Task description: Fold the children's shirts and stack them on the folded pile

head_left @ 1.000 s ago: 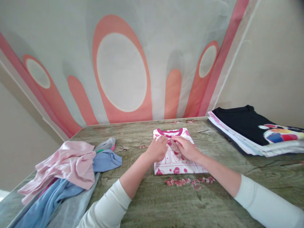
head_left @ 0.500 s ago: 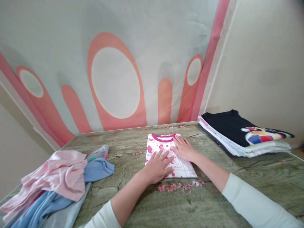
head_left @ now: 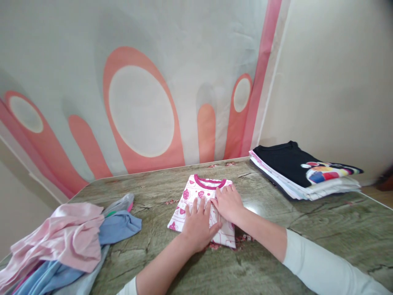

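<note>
A folded white T-shirt with a pink print and magenta collar lies on the table in front of me, its lower edge slanting. Spread flat over its middle is my left hand, fingers apart and pointing away from me. My right hand rests on the shirt's right side, just below the collar, with fingers extended and slightly bent. Neither hand grips the fabric. Part of the print is hidden under both hands.
On the right stands a stack of folded clothes with a black printed T-shirt on top. Loose pink and blue clothes lie heaped at the left. The wood-patterned table meets a decorated wall.
The folded T-shirt has turned clockwise, its lower edge swinging left. Both hands have stayed on it, the right one shifting slightly toward me. The view has shifted a little to the right.
</note>
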Motion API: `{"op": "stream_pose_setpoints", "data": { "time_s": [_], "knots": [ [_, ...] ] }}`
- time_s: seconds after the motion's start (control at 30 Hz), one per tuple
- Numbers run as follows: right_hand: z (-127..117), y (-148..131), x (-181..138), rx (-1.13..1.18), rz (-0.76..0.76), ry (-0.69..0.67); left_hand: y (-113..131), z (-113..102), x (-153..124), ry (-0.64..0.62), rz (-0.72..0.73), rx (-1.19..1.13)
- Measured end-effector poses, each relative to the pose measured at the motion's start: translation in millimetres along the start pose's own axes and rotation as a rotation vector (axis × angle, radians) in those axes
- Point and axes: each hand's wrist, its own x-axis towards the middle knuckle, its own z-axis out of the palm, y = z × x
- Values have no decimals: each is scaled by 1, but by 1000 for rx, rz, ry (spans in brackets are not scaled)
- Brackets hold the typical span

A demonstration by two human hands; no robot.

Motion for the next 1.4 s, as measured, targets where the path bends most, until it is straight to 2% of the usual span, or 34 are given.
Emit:
{"op": "stream_pose_setpoints", "data": {
  "time_s": [0.1, 0.23, 0.27, 0.3, 0.4, 0.53, 0.67, 0.77, 0.9, 1.0, 1.07, 1.13, 1.2, 1.3, 1.33, 1.4],
  "knots": [
    [6, 29, 15, 43, 14, 18, -9, -1, 3, -2, 35, 3],
    [25, 86, 35, 124, 153, -185, -19, -5, 6, -16, 84, -5],
    [30, 99, 39, 142, 191, -201, -21, -6, 7, -22, 98, -12],
    [34, 109, 42, 170, 212, -183, -24, -7, 7, -30, 116, -20],
    [42, 127, 48, 272, 199, -13, -36, -13, 10, -60, 194, -52],
    [39, 123, 52, 374, 125, 99, -59, -26, 15, -155, 367, -130],
    [30, 107, 51, 630, -123, 85, -82, -41, 16, -220, 428, -199],
    [23, 99, 46, 703, -263, 14, -102, -43, 16, -163, 307, -129],
    [8, 88, 40, 710, -338, -144, -121, -30, 19, 9, -35, 67],
    [-8, 77, 35, 735, -463, -326, -117, -19, 21, 49, -99, 116],
    [-17, 71, 33, 781, -547, -462, -102, -15, 22, 60, -57, 80],
    [-20, 69, 34, 820, -540, -506, -80, -14, 21, 79, 4, 26],
    [-16, 74, 39, 812, -411, -359, -58, -14, 18, 78, 97, -24],
    [4, 88, 47, 682, -235, 43, -35, -15, 12, 29, 269, -82],
    [12, 94, 49, 627, -236, 122, -30, -15, 11, 8, 321, -93],
    [27, 103, 51, 531, -300, 137, -26, -15, 8, -17, 397, -103]
  ]
}}
